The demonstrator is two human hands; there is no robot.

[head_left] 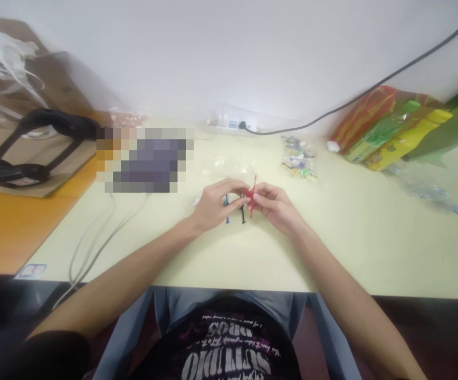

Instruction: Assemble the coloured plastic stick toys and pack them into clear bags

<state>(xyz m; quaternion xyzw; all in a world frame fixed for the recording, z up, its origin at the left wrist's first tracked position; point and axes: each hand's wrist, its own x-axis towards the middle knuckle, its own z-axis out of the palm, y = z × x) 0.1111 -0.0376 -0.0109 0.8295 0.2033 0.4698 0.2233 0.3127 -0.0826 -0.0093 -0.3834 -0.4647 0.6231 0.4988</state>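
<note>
Both of my hands meet over the middle of the pale table, pinching a small thin red plastic piece (252, 197) between them. My left hand (221, 198) has thumb and forefinger closed on its left side. From the right, my right hand (274, 205) grips the same piece with thumb and fingertips. Its exact kind is too small to make out. Just below my left hand, a thin blue piece (227, 215) and a thin black piece (242, 214) lie on the table, their upper parts partly hidden by my fingers.
Clear bags of small coloured parts (299, 158) lie behind my right hand. A green bottle (387, 132) and a yellow bottle (409, 138) lean at right. A power strip (232, 124) sits by the wall. Grey cables (94, 258) cross the table's left; a black frame (35, 142) stands beyond.
</note>
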